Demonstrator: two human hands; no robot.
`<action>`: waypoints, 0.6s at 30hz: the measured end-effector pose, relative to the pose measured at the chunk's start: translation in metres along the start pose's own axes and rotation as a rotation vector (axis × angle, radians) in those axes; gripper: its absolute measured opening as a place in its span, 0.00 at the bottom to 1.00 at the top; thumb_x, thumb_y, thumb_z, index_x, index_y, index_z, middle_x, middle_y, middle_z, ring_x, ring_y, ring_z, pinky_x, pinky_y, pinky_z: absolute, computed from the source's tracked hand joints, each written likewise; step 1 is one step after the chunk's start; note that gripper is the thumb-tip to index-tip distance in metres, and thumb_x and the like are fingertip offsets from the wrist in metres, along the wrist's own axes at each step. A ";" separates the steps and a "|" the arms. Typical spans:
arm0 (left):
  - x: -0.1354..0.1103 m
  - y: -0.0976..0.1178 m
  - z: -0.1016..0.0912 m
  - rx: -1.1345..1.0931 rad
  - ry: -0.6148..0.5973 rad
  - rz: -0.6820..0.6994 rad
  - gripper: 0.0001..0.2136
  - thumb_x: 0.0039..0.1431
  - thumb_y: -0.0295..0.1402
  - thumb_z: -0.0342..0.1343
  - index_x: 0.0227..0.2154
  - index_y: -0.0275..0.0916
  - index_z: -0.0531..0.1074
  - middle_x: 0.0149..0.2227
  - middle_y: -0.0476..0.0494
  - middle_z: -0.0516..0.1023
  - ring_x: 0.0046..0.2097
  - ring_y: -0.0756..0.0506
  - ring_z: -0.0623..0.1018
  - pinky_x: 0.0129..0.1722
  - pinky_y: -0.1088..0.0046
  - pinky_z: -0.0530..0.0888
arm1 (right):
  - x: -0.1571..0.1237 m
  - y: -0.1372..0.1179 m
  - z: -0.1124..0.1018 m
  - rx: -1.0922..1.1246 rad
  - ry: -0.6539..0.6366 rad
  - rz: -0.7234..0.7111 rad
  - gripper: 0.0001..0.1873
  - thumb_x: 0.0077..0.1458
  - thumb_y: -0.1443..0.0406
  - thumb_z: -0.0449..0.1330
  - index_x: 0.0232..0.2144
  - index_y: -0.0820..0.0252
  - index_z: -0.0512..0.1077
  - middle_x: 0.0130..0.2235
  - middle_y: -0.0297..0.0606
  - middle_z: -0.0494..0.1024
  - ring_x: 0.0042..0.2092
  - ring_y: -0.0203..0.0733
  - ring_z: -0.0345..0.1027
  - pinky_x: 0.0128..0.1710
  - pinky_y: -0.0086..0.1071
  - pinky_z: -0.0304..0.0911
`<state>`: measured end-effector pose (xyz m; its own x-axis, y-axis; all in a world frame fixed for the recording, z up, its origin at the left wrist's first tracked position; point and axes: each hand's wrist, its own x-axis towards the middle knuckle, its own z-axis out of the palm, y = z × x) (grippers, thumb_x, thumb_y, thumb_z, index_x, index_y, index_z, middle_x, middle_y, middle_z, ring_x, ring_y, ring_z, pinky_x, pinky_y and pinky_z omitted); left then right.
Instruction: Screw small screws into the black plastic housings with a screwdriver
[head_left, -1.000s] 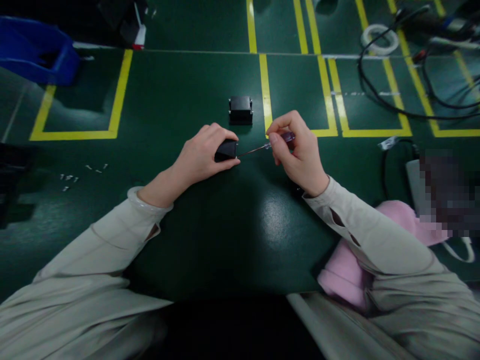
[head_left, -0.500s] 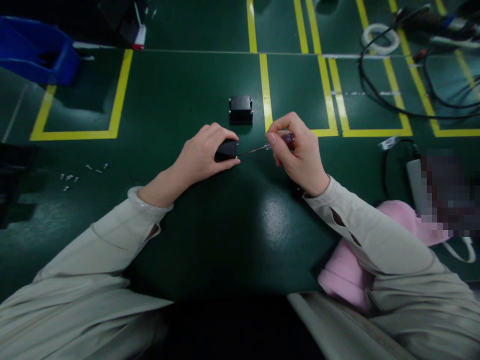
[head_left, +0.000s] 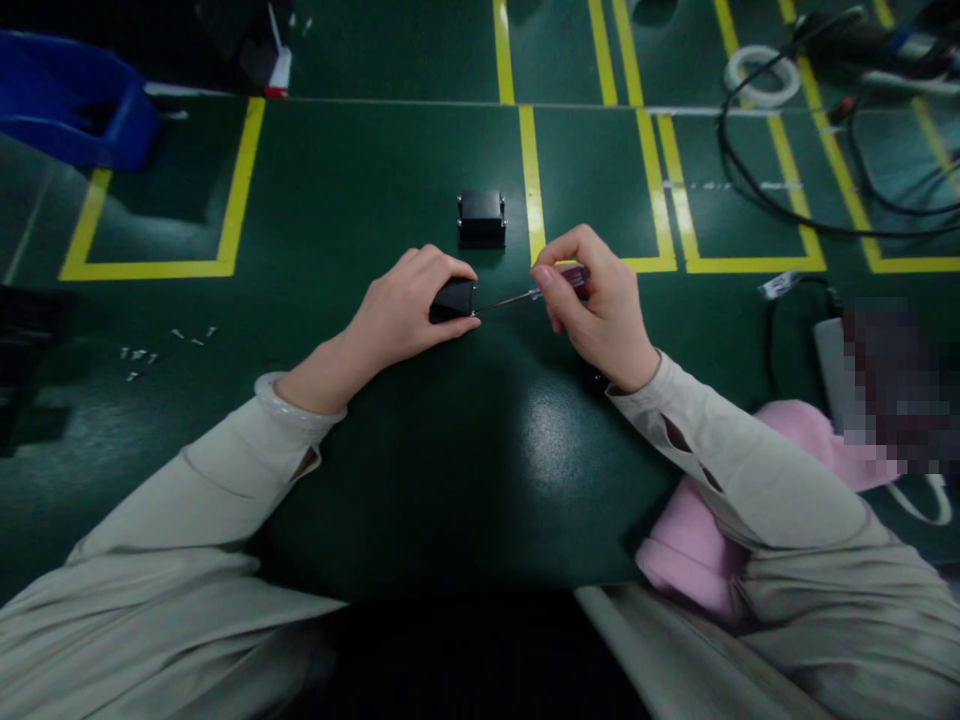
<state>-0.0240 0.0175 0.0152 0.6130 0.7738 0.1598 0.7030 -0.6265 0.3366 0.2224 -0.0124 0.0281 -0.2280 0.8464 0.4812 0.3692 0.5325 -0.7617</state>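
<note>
My left hand (head_left: 409, 308) is closed around a small black box (head_left: 452, 300), thumb on the near side and fingers over the far side. Small screws show at the box's right end. My right hand (head_left: 596, 300) grips a screwdriver (head_left: 574, 278) by its handle. The thin shaft points left, and its tip meets the near corner of the box's right end, where a screw sits. Just beyond my left hand stands a second black box (head_left: 482, 220) with screws at its sides. Several loose screws (head_left: 136, 354) lie to the left.
A blue bin (head_left: 75, 100) stands at the far left. Black cables (head_left: 757, 195) and a white ring (head_left: 761, 77) lie at the far right. Pink cloth (head_left: 690, 550) is beside and under my right forearm. Yellow tape (head_left: 154, 269) marks the green surface.
</note>
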 end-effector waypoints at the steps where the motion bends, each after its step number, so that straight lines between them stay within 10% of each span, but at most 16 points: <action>1: 0.000 0.000 0.000 -0.004 0.001 0.000 0.19 0.62 0.44 0.59 0.52 0.41 0.68 0.50 0.40 0.73 0.52 0.37 0.73 0.52 0.58 0.72 | 0.000 0.000 0.000 0.003 0.002 -0.001 0.16 0.68 0.50 0.53 0.36 0.55 0.66 0.26 0.27 0.65 0.24 0.29 0.59 0.27 0.28 0.62; 18: 0.000 0.000 0.001 -0.013 0.014 0.002 0.19 0.62 0.44 0.59 0.52 0.40 0.69 0.50 0.40 0.73 0.52 0.38 0.73 0.52 0.58 0.72 | -0.001 0.004 0.001 0.023 -0.003 -0.018 0.16 0.68 0.50 0.51 0.40 0.54 0.66 0.29 0.29 0.66 0.28 0.32 0.63 0.30 0.29 0.65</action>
<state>-0.0237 0.0172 0.0147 0.6094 0.7737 0.1735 0.6970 -0.6270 0.3479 0.2230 -0.0110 0.0243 -0.2370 0.8367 0.4937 0.3444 0.5475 -0.7626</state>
